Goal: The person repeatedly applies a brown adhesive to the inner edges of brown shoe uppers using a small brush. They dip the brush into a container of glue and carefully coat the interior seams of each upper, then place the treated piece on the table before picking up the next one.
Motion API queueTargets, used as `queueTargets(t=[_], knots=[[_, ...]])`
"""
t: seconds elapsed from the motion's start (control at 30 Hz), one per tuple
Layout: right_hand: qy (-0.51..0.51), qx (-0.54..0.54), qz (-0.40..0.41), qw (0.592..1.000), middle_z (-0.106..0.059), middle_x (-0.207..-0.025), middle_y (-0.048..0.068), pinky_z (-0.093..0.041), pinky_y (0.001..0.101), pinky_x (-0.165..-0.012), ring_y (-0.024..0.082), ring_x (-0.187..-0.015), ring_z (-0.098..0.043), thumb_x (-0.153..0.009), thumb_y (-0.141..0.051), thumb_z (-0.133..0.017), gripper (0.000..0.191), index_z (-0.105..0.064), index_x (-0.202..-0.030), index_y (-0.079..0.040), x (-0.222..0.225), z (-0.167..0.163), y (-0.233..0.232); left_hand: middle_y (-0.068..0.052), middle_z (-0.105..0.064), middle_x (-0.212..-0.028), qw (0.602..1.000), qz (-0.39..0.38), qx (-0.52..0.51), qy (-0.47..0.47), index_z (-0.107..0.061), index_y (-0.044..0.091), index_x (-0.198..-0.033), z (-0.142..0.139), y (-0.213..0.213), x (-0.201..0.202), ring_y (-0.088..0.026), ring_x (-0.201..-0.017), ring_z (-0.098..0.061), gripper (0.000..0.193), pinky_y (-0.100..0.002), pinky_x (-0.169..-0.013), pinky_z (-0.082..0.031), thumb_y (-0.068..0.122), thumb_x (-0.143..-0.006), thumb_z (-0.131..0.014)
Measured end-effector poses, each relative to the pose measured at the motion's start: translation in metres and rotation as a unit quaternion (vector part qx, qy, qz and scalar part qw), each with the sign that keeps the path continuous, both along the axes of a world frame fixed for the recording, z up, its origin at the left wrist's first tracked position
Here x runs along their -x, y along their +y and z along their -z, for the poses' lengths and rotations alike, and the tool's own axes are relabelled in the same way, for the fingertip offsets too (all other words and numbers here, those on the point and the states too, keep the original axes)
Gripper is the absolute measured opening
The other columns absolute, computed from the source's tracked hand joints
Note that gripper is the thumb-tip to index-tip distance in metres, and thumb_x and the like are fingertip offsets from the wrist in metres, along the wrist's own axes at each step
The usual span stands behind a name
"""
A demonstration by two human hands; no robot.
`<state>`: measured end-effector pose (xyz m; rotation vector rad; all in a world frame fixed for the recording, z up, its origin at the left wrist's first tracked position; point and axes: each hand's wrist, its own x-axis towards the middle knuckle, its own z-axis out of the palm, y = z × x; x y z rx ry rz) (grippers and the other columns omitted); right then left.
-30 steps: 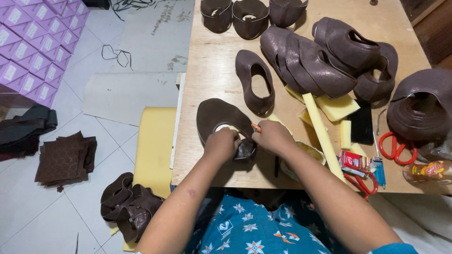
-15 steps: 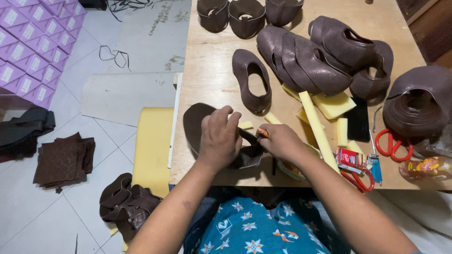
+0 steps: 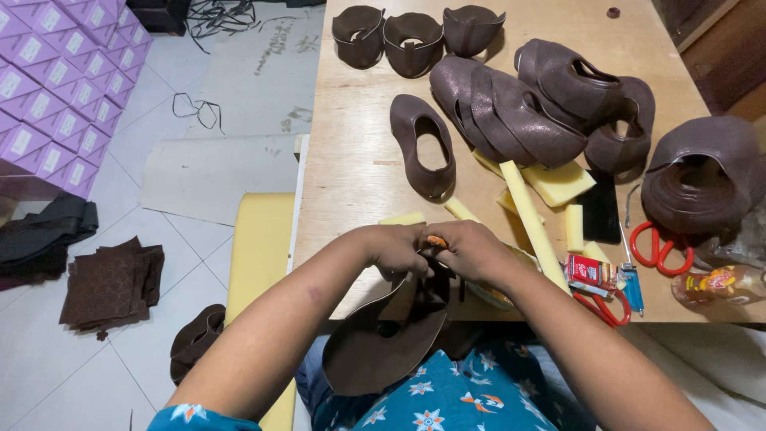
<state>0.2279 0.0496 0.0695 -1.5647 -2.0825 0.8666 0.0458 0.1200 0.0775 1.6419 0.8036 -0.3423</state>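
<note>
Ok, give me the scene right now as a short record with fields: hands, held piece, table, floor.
left hand: gripping the brown leather upper piece at its top edge
right hand: on the same piece, close against the left hand
held piece: hangs off the near edge of the wooden table, over the lap
table: single brown upper, stacked uppers, yellow foam strips, red scissors
floor: purple boxes, dark fabric squares

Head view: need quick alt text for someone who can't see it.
Both hands, left hand and right hand, grip a brown leather shoe upper at the near edge of a wooden table. More brown uppers, yellow foam strips and red scissors lie beyond.
</note>
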Motion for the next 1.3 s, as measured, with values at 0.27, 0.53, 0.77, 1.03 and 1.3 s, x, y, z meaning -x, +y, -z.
queueTargets(t=[0.27,0.53,0.77,1.03,1.3], knots=[[-0.121,0.098,0.008,0.988,-0.075,-0.092,0.013,-0.055,0.0429,-0.079,0.034,-0.088,-0.072,-0.077,-0.032,-0.081,0.033,-0.075,-0.106,-0.017,-0.019,-0.011,-0.006,-0.006,-0.067,-0.127,0.994,-0.081,0.063,0.027,-0.05,0.024,-0.149,0.035,0.014,0.016,-0.019,-0.107,-0.065,0.068,-0.044,-0.088,-0.057,0.025,-0.084,-0.069],[-0.166,0.052,0.049,0.983,-0.074,-0.092,0.016,-0.054,0.0475,-0.081,0.038,-0.091,-0.069,-0.076,-0.019,-0.074,0.028,-0.073,-0.104,-0.014,-0.018,0.008,-0.004,-0.01,-0.067,-0.129,0.993,-0.07,-0.035,-0.089,-0.054,0.01,-0.143,0.063,0.004,0.007,-0.019,-0.117,-0.062,0.066,-0.032,-0.096,-0.049,0.03,-0.085,-0.077],[-0.059,0.108,0.093,0.988,-0.076,-0.091,0.013,-0.058,0.0378,-0.079,0.027,-0.085,-0.075,-0.076,-0.015,-0.074,0.028,-0.073,-0.103,-0.007,-0.023,0.009,0.013,-0.01,-0.078,-0.097,0.989,-0.133,0.015,-0.058,-0.069,0.006,-0.124,0.062,0.004,0.001,-0.02,-0.078,-0.073,0.047,-0.033,-0.072,-0.059,0.023,-0.08,-0.069],[0.089,0.067,0.144,0.983,-0.07,-0.1,0.013,-0.055,0.0327,-0.084,0.02,-0.09,-0.071,-0.095,-0.023,-0.067,0.022,-0.073,-0.101,-0.004,-0.035,-0.019,-0.014,-0.011,-0.076,-0.097,0.992,0.001,0.001,0.123,-0.076,0.005,-0.11,0.052,0.002,0.005,-0.022,-0.083,-0.07,0.031,-0.037,-0.072,-0.057,0.02,-0.084,-0.066],[0.235,0.081,0.27,0.93,-0.075,-0.096,0.016,-0.055,0.0336,-0.075,0.023,-0.083,-0.07,-0.103,-0.021,-0.06,0.028,-0.072,-0.119,-0.002,-0.092,-0.049,-0.11,-0.013,-0.077,-0.103,0.974,0.099,-0.021,0.201,-0.077,0.007,-0.111,0.027,0.007,0.009,-0.027,-0.088,-0.074,0.035,-0.041,-0.074,-0.061,0.019,-0.08,-0.068]])
